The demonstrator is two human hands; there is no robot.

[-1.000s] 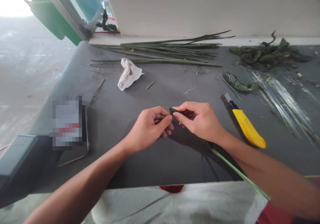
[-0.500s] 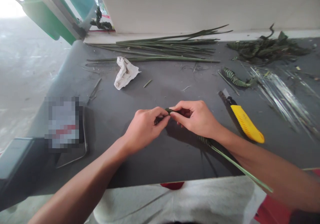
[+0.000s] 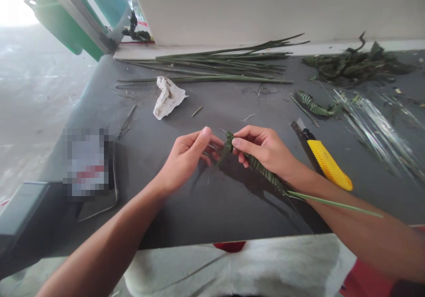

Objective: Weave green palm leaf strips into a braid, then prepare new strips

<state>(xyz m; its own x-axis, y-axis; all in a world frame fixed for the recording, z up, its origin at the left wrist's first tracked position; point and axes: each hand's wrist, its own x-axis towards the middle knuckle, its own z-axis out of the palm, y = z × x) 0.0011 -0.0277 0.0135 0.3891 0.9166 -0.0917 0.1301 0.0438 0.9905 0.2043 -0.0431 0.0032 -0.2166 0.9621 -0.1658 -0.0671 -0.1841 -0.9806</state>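
A dark green woven leaf piece (image 3: 265, 173), ribbed along its body, is pinched near its upper end between the thumb and fingers of my right hand (image 3: 262, 146). Its pale green stem trails down to the right over my forearm. A loose leaf strip (image 3: 226, 148) hangs from the upper end, on the side of my left hand (image 3: 189, 155). That hand has its thumb raised and its fingers apart, close to the strip; whether a fingertip touches it I cannot tell. A yellow utility knife (image 3: 327, 162) lies right of my right hand, blade exposed.
Long green leaf strips (image 3: 212, 62) lie along the back of the grey table (image 3: 186, 221). Crumpled white paper (image 3: 168, 98) is at left. A second woven piece (image 3: 314, 104), clear thin strips (image 3: 375, 129) and a leaf heap (image 3: 358, 64) occupy the right. A phone-like device (image 3: 111, 199) sits left.
My left hand has let go of the woven leaf and opened, moving slightly left. My right hand has turned the piece, showing more of its ribbed body, and its stem has swung upward.
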